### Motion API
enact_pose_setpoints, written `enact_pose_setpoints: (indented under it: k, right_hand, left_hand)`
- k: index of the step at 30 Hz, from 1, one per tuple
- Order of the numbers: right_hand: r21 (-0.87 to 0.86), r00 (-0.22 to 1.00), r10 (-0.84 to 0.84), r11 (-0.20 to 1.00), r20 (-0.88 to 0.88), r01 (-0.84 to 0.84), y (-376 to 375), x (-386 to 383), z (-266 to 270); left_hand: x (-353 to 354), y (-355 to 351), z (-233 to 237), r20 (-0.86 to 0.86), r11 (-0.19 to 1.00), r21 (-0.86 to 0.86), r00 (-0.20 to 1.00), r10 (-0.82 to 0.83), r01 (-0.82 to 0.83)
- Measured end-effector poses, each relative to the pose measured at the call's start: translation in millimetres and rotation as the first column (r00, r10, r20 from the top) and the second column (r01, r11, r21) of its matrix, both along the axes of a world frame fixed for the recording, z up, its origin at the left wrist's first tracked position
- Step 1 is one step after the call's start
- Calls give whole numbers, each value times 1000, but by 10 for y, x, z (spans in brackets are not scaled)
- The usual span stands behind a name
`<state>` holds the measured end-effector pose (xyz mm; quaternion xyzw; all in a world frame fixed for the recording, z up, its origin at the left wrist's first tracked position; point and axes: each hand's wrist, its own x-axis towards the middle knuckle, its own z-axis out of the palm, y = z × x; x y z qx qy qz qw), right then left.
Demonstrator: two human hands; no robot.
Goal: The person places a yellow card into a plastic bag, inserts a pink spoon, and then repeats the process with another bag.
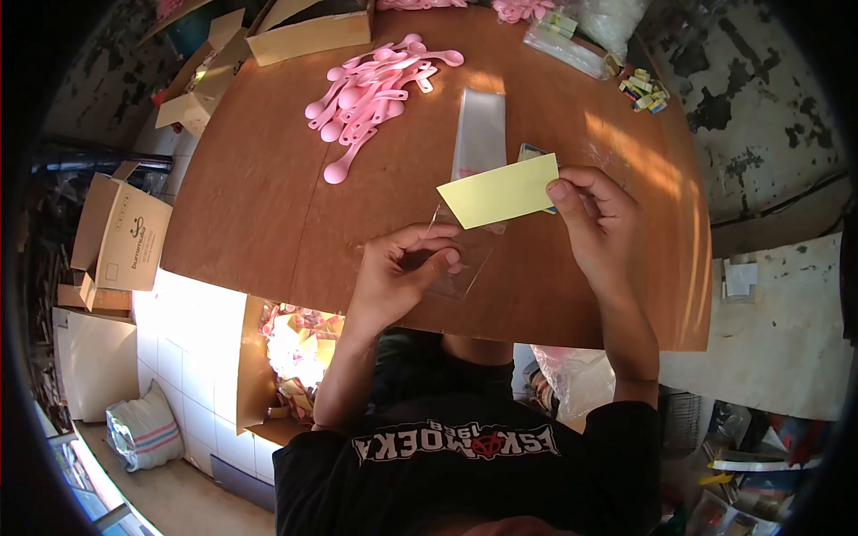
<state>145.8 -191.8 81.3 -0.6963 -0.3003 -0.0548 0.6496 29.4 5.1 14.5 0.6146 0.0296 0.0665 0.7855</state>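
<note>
My right hand point(601, 207) pinches a pale yellow card point(500, 191) by its right end, thumb in front. The card is tilted above the brown table. Lower and to the left, my left hand point(407, 268) has its fingers closed on a clear plastic bag point(470, 268), which hangs below the card's left part. Behind the card lies a stack of clear plastic bags point(481, 125), partly covered by it. Something with a dark and light edge point(529, 153) shows just behind the card; most of it is hidden.
Pink measuring spoons point(366, 98) lie heaped on the wooden table point(241, 196). An open cardboard box point(310, 36) stands at the far left edge. Small yellow packets point(643, 91) and plastic packaging point(567, 49) sit at the far right. A box of colourful packets point(299, 348) stands below the front edge.
</note>
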Motion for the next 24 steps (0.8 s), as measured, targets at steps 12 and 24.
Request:
enact_pose_setpoints:
  k: [12,24]
  right_hand:
    - [-282,967,98,959,236,-28,-44,57,12]
    - [-13,771,387,890,-505,-456,-60,-84,-173]
  left_hand:
    - [37,70,-46,35,973,230,999,-41,32]
    - [101,-116,23,140,998,-39,988,58,-53]
